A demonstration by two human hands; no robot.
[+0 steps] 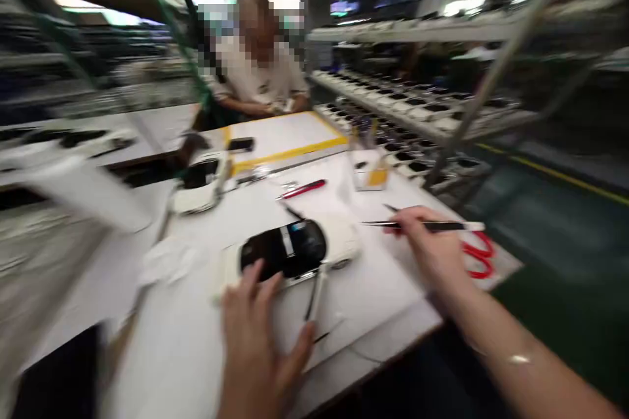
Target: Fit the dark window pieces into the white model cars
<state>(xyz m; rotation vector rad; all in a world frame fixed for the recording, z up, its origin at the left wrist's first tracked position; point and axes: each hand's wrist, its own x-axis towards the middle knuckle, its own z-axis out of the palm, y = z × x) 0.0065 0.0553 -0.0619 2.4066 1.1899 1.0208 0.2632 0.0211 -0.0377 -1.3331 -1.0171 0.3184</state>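
A white model car with a black glossy roof (289,250) lies on the white worktable (373,288) in front of me. My left hand (255,334) rests at the car's near end, fingers spread and touching it. My right hand (427,249) is to the right of the car, closed on a thin dark brush or pen-like tool (422,226) that points left toward the car. Red-handled scissors (479,255) lie just beyond my right hand.
A second white model car (201,183) and a red pen (302,189) lie farther back. A clear small container (369,173) stands mid-table. A person sits across at a yellow-edged mat (285,137) with a phone (240,144). Shelves of car bodies (417,108) run along the right.
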